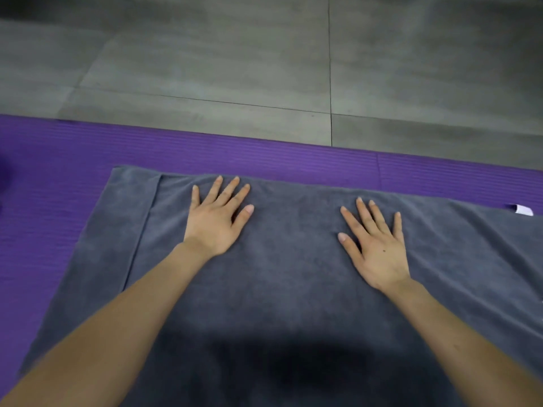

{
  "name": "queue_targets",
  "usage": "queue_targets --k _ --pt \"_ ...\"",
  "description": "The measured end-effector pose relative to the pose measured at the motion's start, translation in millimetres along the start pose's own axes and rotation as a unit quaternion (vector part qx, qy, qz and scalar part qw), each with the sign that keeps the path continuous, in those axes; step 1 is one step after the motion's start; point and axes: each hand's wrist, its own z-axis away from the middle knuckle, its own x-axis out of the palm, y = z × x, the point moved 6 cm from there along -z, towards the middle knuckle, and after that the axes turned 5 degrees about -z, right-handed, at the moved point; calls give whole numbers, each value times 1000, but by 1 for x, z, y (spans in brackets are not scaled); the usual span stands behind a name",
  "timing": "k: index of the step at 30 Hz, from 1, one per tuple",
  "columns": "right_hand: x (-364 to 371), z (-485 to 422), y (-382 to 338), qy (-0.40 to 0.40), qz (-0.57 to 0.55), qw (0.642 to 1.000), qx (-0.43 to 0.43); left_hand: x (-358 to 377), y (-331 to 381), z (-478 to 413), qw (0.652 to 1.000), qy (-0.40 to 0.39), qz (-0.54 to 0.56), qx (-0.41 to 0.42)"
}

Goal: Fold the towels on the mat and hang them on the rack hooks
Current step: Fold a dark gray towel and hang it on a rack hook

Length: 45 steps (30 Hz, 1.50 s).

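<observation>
A large dark grey towel (293,289) lies spread flat on the purple mat (264,154). Its upper layer stops short of the left side, leaving a strip of the lower layer showing there. A small white label (523,209) sticks out at its far right edge. My left hand (219,218) lies flat on the towel near its far edge, fingers spread and straight. My right hand (374,245) presses flat on the towel further right, fingers also spread. Neither hand grips the cloth. No rack or hooks are in view.
Grey tiled floor (264,69) stretches beyond the mat's far edge. A dark purple shape (4,174) sits blurred at the left border. My shadow darkens the near part of the towel.
</observation>
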Motion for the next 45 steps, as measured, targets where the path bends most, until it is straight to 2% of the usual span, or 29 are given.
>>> queue_targets --k 4,11,13,15,18,22,25,28,30,32,34,36,38,41,42,45 --pt "4 -3 5 11 5 1000 -1 5 -1 -8 999 37 -13 -23" --pt "0 -3 5 -27 8 1000 6 2 5 -6 1000 12 -18 -9" --pt "-10 9 7 -7 -8 1000 13 -2 25 3 1000 14 -18 2" --pt "-25 40 17 37 -39 998 22 -7 61 18 998 26 -14 49" --pt "-32 115 53 64 -49 995 51 -8 129 43 984 8 -16 177" --pt "-32 224 123 79 -44 984 153 -17 211 66 950 -17 -75 303" --pt "-19 284 172 31 -43 968 246 -24 254 81 932 -30 -61 355" --pt "-4 318 199 -19 -55 957 285 -33 279 96 909 -53 -78 407" --pt "-3 332 206 -7 -59 959 276 -41 292 105 895 -66 -103 430" --pt "-11 342 210 44 -74 958 275 -45 309 111 887 -105 -110 435" --pt "-28 354 223 136 -101 932 322 -48 332 118 880 -137 -117 439" --pt "-45 378 244 246 -122 874 401 -44 360 124 875 -145 -116 446" --pt "-52 401 266 310 -157 809 474 -32 387 129 884 -154 -73 436" --pt "-35 419 305 279 -254 713 591 -12 421 138 899 -150 35 410" --pt "-31 420 314 255 -264 693 621 -8 430 142 903 -138 62 402" --pt "-24 412 332 204 -232 694 650 3 449 156 915 -114 81 378"
